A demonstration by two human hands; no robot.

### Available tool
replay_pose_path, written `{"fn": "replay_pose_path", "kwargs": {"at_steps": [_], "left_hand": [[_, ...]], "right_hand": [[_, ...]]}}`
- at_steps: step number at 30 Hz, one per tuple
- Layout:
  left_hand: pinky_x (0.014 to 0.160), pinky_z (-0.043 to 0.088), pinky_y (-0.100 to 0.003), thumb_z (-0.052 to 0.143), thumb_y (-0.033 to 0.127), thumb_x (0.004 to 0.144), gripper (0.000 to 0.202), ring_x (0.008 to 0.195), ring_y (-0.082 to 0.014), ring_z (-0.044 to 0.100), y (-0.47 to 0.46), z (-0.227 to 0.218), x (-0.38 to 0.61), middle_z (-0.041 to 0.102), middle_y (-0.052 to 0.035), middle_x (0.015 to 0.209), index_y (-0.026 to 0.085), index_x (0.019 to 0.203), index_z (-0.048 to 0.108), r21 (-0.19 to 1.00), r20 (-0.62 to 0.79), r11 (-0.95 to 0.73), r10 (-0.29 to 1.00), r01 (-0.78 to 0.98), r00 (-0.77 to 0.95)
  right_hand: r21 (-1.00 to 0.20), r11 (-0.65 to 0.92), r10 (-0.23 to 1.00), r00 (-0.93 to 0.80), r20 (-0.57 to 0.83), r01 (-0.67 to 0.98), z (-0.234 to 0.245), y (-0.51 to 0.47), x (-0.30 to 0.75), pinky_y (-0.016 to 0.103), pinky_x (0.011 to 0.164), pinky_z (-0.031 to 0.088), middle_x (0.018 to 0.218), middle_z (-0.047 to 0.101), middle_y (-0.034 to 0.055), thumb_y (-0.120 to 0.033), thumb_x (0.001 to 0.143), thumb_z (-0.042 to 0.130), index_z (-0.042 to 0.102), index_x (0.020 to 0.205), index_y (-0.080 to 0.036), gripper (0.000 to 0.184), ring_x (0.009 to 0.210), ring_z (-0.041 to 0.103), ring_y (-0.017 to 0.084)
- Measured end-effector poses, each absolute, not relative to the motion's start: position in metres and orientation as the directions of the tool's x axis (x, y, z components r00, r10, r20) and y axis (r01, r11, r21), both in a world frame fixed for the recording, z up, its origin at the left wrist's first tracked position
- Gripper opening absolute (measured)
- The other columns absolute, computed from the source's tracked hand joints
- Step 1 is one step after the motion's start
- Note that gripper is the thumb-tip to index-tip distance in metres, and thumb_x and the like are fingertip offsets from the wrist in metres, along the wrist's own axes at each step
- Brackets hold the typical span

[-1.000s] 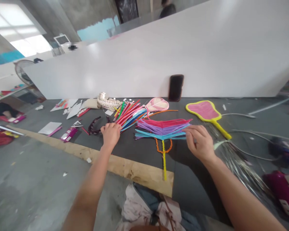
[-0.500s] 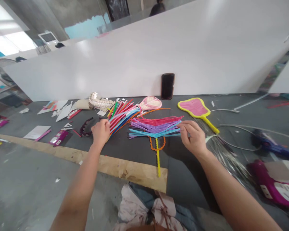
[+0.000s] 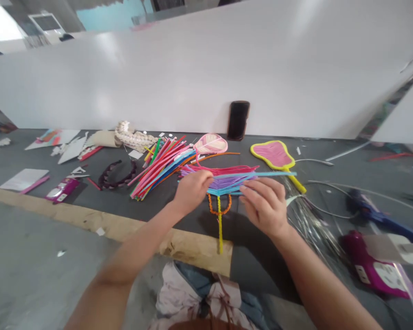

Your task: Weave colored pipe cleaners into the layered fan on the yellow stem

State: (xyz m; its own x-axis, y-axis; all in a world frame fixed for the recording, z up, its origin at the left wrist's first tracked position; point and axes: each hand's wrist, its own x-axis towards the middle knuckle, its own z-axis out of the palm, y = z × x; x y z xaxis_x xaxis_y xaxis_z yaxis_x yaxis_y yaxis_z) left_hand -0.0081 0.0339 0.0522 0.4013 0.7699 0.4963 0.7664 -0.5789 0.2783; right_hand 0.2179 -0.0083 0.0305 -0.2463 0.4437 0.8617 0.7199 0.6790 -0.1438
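Left hand [image 3: 193,190]: fingers pinch straight light-blue fuzzy stick [image 3: 277,173].
Right hand [image 3: 265,206]: fingers narrow, grip unclear.
Red-purple-blue fuzzy-stick fan [image 3: 229,182]: layered; held stick seems unattached.

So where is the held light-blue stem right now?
In the head view, the light-blue stem is right of centre, running from the left hand across the purple stems, its far end past the right hand.

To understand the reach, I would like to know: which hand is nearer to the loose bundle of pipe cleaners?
Left. The left hand is close by the loose bundle, on its right; the right hand is farther right.
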Motion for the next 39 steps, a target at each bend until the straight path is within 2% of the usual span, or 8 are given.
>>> {"fn": "replay_pose_path", "kwargs": {"at_steps": [3,7,10,13,16,21,29,39], "left_hand": [[0.075,0.044,-0.029,0.034,0.035,0.101,0.035,0.079,-0.0167,0.064,0.031,0.049,0.018,0.07,-0.0038,0.08,0.019,0.092,0.064,0.167,0.478,-0.722,0.655,0.671,0.586],[0.081,0.042,-0.032,0.031,0.035,0.102,0.038,0.081,-0.0169,0.064,0.032,0.053,0.025,0.07,-0.0045,0.081,0.018,0.097,0.064,0.129,0.53,-0.792,0.563,0.596,0.634],[0.09,0.039,-0.035,0.04,0.04,0.1,0.033,0.093,-0.0195,0.061,0.034,0.05,0.013,0.071,-0.0069,0.096,0.018,0.105,0.063,0.137,0.59,-0.729,0.604,0.671,0.536],[0.093,0.035,-0.04,0.048,0.033,0.096,0.022,0.098,-0.0219,0.057,0.033,0.037,-0.006,0.07,-0.0065,0.101,0.021,0.101,0.066,0.107,0.566,-0.632,0.674,0.768,0.475],[0.093,0.031,-0.045,0.053,0.027,0.092,0.016,0.1,-0.023,0.054,0.029,0.019,-0.019,0.069,-0.005,0.101,0.023,0.089,0.069,0.064,0.463,-0.612,0.718,0.788,0.52],[0.093,0.027,-0.05,0.058,0.026,0.088,0.013,0.102,-0.025,0.05,0.023,0.001,-0.019,0.068,-0.0041,0.1,0.025,0.082,0.07,0.1,0.349,-0.605,0.765,0.79,0.542],[0.09,0.026,-0.05,0.061,0.029,0.088,0.015,0.101,-0.0236,0.05,0.027,-0.002,-0.015,0.068,-0.0021,0.095,0.027,0.08,0.073,0.236,0.319,-0.55,0.822,0.801,0.471],[0.089,0.028,-0.051,0.063,0.028,0.086,0.01,0.101,-0.0252,0.05,0.028,-0.001,-0.012,0.066,-0.003,0.095,0.025,0.083,0.072,0.23,0.269,-0.518,0.847,0.824,0.458]], "right_hand": [[-0.08,0.657,0.463,-0.318,0.828,0.749,0.037,-0.014,0.214,0.042,0.101,0.041,0.107,0.072,0.0023,-0.022,0.086,0.065,0.061,0.122,-0.033,0.037,0.107,0.06,0.022],[-0.122,0.673,0.514,-0.342,0.787,0.73,0.035,-0.01,0.216,0.029,0.081,0.047,0.098,0.072,0.0028,-0.014,0.09,0.058,0.067,0.113,-0.028,0.028,0.084,0.063,0.015],[-0.159,0.631,0.585,-0.332,0.74,0.759,0.032,-0.004,0.222,0.027,0.074,0.045,0.09,0.072,0.0038,-0.014,0.092,0.054,0.07,0.101,-0.023,0.021,0.08,0.061,0.015],[-0.114,0.572,0.671,-0.383,0.635,0.813,0.03,-0.001,0.228,0.032,0.076,0.04,0.087,0.072,0.003,-0.014,0.091,0.053,0.071,0.093,-0.022,0.02,0.08,0.059,0.017],[-0.05,0.53,0.728,-0.424,0.538,0.846,0.031,-0.001,0.232,0.038,0.089,0.032,0.083,0.071,0.0008,-0.009,0.087,0.052,0.069,0.085,-0.023,0.022,0.084,0.057,0.018],[0.013,0.462,0.789,-0.417,0.452,0.887,0.034,-0.005,0.237,0.047,0.102,0.018,0.077,0.069,0.0008,-0.007,0.084,0.052,0.067,0.082,-0.024,0.024,0.089,0.053,0.021],[0.024,0.443,0.825,-0.418,0.38,0.896,0.021,-0.003,0.226,0.047,0.104,0.016,0.075,0.07,0.0007,-0.01,0.087,0.054,0.068,0.081,-0.022,0.019,0.087,0.053,0.02],[-0.047,0.404,0.886,-0.378,0.269,0.914,0.007,0.0,0.217,0.043,0.1,0.016,0.084,0.07,0.0005,-0.011,0.089,0.051,0.067,0.085,-0.023,0.02,0.088,0.051,0.019]]}}
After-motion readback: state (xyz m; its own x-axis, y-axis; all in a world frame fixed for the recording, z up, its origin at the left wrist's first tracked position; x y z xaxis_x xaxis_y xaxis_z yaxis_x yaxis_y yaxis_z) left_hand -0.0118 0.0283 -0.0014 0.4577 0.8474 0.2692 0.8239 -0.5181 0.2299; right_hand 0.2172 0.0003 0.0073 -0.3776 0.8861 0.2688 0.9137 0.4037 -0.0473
